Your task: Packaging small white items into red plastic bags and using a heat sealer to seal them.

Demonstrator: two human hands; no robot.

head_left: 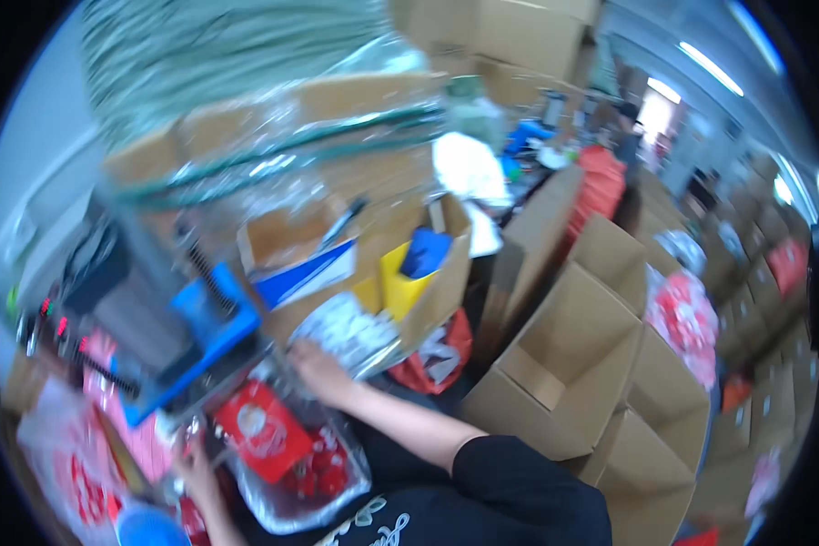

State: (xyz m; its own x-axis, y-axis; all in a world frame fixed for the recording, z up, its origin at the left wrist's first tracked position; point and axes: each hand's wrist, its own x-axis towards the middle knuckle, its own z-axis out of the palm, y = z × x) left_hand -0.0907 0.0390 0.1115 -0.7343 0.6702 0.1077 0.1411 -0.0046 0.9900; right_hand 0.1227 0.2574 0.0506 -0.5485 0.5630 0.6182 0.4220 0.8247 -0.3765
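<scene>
My left hand is at the front edge of a press-like machine with a blue frame and grey body. Its fingers look pinched together, but blur hides what is between them. My right hand reaches over a clear plastic bag, beside a pile of small white packets. Motion smears its fingers. Between my hands a red printed packet lies on the bag, which has small red items inside.
Behind the packets stands an open carton with yellow and blue pieces. Large empty cartons fill my right side. A wrapped box stack rises ahead. At lower left are a pink-tinted plastic bag and a blue round object.
</scene>
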